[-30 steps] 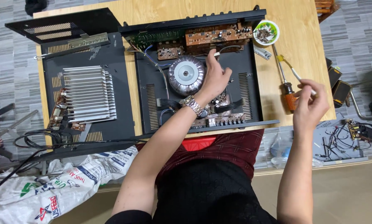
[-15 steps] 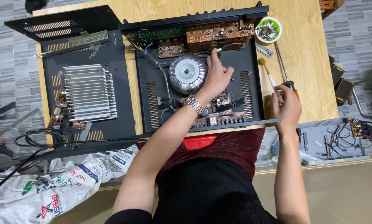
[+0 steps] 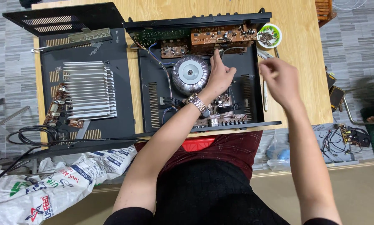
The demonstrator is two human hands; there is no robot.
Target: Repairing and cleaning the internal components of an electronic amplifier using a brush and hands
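An opened black amplifier chassis (image 3: 242,71) lies on a wooden table (image 3: 303,46). My left hand (image 3: 220,77), with a metal watch (image 3: 197,104) on its wrist, rests against the right side of the round silver transformer (image 3: 189,75). Its fingers are spread and the index finger points up at wires below the brown circuit board (image 3: 220,35). My right hand (image 3: 278,81) hovers, blurred, over the chassis's right wall with curled fingers. A thin metal shaft (image 3: 276,52) shows just above it. Whether that hand holds anything is unclear.
A small green-rimmed bowl of screws (image 3: 269,35) sits at the back right. A finned heat sink (image 3: 89,89) lies on a black panel at left, with the removed lid (image 3: 61,18) behind it. Black cables (image 3: 32,135), a printed white sack (image 3: 57,183) and loose wiring (image 3: 345,137) lie below the table.
My right hand held an orange-handled screwdriver off to the right, brought it in beside the chassis, and is now raised over the right wall. My left hand stayed on the transformer.
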